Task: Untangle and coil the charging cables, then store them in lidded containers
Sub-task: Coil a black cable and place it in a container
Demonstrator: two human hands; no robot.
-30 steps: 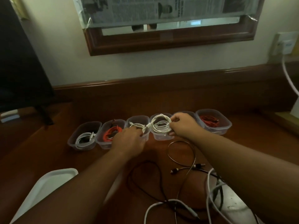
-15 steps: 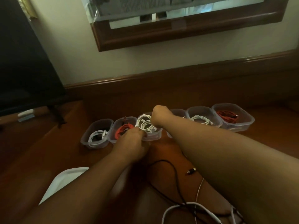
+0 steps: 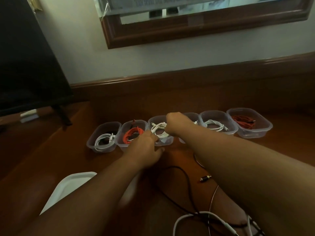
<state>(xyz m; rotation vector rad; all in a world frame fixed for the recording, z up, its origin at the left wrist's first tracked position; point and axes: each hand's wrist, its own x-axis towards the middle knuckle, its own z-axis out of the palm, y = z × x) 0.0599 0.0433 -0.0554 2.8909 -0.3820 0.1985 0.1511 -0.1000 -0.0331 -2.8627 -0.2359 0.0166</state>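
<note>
Six clear lidless containers stand in a row on the wooden desk. My right hand is closed on a white coiled cable that sits in the third container. My left hand grips the coil's near edge at that container's front rim. The first container holds a white cable, and the second holds a red cable. My right arm hides most of the fourth container. A white cable lies in the fifth and a red cable in the sixth.
Loose cables lie near me: a black cable, a thick white cable and a small metal plug. A white tray is under my left forearm. A dark screen stands at the left, and a wood-framed mirror hangs on the wall.
My right hand has carried the white coil leftward, from over the fourth container to the third. My left hand has stayed at the third container's front. The view has swung left.
</note>
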